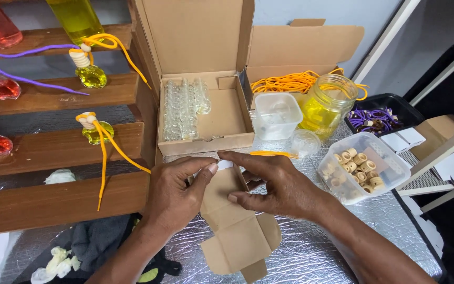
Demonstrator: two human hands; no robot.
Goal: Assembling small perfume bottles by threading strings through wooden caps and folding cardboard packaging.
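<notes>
A flat, unfolded brown cardboard carton (236, 227) lies on a silver quilted surface (311, 257), flaps spread. The left hand (177, 195) and right hand (274, 184) pinch its top edge, each grip closed on it. Just beyond stands an open box of small glass bottles (206, 113); a tub of wooden caps (362, 167) sits right.

Both hands hold a small flat cardboard box blank (235, 226) over the silver quilted surface (311, 252). The left hand (177, 194) pinches its top edge, and the right hand (274, 184) grips it from the other side. Behind them stands an open cardboard box (206, 121) with rows of small glass bottles (185, 108). A plastic tub of wooden caps (361, 168) is to the right, near a jar of yellow liquid (327, 108).
</notes>
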